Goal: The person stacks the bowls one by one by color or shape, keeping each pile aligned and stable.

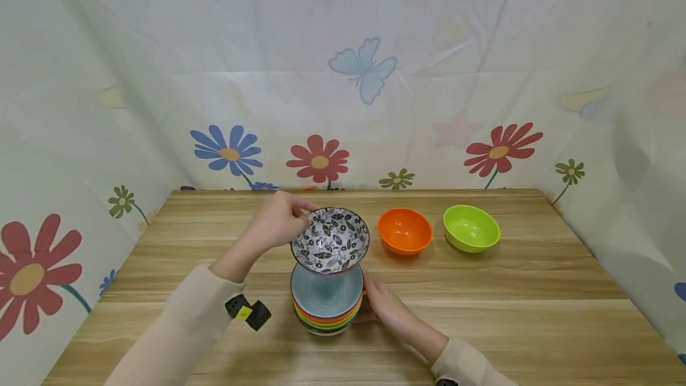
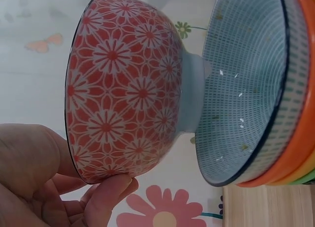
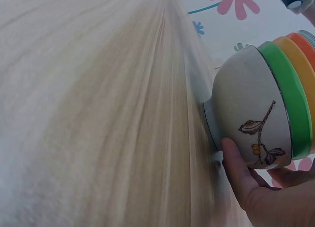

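Observation:
My left hand (image 1: 281, 219) pinches the rim of a bowl (image 1: 332, 240), its thumb at the edge. Black leaves pattern this bowl's white inside; in the left wrist view its outside (image 2: 123, 84) is red with pale flowers. It is tilted over a stack of bowls, its foot overlapping the top bowl in view; contact I cannot tell. The stack's top bowl (image 1: 327, 292) is blue-grey, with orange, yellow and green rims below. A white bowl (image 3: 246, 94) with a twig print forms the bottom. Against the stack's right side rests my right hand (image 1: 388, 308), fingers and thumb spread along it.
An orange bowl (image 1: 404, 231) stands right of the stack, and a lime-green bowl (image 1: 471, 229) stands beyond it. Everything is on a wood-grain table (image 1: 509, 314). A flower-printed curtain (image 1: 429, 106) hangs behind the table and at its sides.

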